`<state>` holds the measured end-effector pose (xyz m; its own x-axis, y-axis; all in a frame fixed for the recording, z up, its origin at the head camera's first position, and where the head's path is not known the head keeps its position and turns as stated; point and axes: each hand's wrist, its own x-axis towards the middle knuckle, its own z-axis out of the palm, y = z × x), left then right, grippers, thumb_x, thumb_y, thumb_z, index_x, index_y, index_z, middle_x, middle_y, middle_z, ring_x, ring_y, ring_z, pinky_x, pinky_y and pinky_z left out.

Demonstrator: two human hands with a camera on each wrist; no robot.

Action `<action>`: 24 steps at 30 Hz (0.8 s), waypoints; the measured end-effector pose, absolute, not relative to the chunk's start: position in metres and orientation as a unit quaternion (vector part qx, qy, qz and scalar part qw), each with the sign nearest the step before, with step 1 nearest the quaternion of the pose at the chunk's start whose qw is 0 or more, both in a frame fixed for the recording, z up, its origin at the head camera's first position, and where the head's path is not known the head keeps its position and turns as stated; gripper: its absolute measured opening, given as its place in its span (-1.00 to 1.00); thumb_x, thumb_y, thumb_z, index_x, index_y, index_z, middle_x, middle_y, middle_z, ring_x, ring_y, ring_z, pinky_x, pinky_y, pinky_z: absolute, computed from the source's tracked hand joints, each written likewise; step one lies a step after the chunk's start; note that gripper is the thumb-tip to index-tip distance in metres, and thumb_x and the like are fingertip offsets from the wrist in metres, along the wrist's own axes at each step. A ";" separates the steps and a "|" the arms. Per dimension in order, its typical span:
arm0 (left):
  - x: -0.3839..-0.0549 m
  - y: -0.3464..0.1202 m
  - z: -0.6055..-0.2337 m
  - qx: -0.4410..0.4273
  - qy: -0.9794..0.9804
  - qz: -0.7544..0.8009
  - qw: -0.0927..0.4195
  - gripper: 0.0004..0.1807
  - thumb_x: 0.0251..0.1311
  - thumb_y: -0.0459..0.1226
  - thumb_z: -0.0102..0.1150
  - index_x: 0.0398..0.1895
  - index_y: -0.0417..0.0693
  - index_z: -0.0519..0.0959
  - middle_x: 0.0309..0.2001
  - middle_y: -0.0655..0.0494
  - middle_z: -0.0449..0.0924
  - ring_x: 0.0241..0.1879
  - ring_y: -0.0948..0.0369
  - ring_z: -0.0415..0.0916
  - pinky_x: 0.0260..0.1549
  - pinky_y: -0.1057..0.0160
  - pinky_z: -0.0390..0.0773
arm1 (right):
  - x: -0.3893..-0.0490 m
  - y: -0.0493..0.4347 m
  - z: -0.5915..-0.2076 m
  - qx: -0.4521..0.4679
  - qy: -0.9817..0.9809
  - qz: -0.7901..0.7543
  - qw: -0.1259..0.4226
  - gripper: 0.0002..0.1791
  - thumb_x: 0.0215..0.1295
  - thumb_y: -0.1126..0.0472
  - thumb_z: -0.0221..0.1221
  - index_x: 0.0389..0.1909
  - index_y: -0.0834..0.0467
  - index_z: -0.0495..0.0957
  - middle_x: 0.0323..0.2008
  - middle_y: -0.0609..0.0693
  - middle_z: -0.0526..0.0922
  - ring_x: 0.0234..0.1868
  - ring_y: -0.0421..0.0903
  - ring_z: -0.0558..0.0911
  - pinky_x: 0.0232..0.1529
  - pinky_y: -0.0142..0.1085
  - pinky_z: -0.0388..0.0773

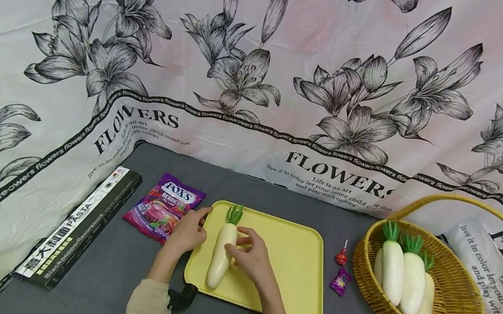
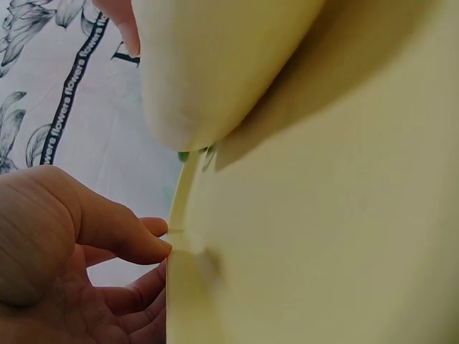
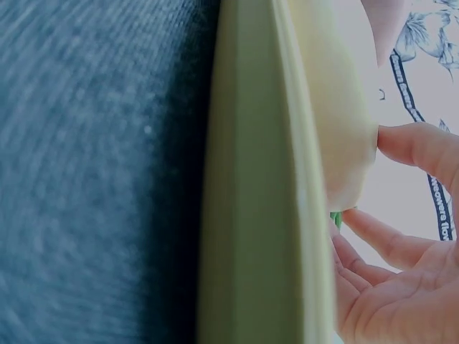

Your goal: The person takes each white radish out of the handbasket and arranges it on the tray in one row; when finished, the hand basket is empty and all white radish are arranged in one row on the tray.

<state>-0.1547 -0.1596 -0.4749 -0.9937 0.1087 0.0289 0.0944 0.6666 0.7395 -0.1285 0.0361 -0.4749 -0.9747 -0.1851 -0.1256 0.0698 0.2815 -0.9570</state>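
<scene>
A white radish [image 1: 220, 262] with a short green top lies lengthwise on the left part of a yellow tray [image 1: 288, 266]. My right hand [image 1: 252, 258] holds the radish from its right side, thumb and fingertips against the body, as the right wrist view also shows. At the tray's left rim is my left hand [image 1: 186, 231]. In the left wrist view its thumb and fingers pinch the tray edge [image 2: 188, 287], beside the blunt end of the radish [image 2: 215, 64]. Part of the right hand's grip is hidden behind the radish.
Left of the tray lie a purple candy bag [image 1: 165, 207] and a long pasta box [image 1: 81, 229]. To the right are a red lollipop [image 1: 341, 256], a purple wrapped candy [image 1: 340, 281] and a handled wicker basket [image 1: 456, 298] holding several radishes [image 1: 413, 286]. A flowered cloth [image 1: 283, 109] hangs behind.
</scene>
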 end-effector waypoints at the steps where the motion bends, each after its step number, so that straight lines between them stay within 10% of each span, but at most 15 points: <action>1: -0.154 -0.160 -0.475 0.054 0.913 0.405 0.011 -0.33 -0.08 -0.54 -0.03 0.26 -0.29 0.47 -0.34 -0.06 0.39 -0.35 0.09 0.30 -0.37 0.17 0.30 | -0.127 0.035 -0.476 -0.038 0.791 -0.600 0.110 -0.35 0.13 0.20 0.34 0.25 0.33 0.43 -0.12 0.24 0.53 -0.34 -0.07 0.59 -0.40 -0.16 0.62; 24: -0.157 -0.161 -0.475 0.063 0.914 0.400 0.013 -0.34 -0.07 -0.54 -0.01 0.26 -0.29 0.47 -0.32 -0.07 0.42 -0.33 0.08 0.32 -0.35 0.16 0.34 | -0.125 0.024 -0.475 -0.027 0.800 -0.589 0.113 -0.32 0.08 0.16 0.39 0.23 0.30 0.44 -0.23 0.15 0.55 -0.43 -0.09 0.55 -0.50 -0.22 0.59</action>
<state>-0.1568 -0.1606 -0.4753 -0.9917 0.1257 0.0275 0.1055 0.6716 0.7334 -0.1253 0.0244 -0.4750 -0.9732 -0.1757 -0.1484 0.0896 0.3044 -0.9483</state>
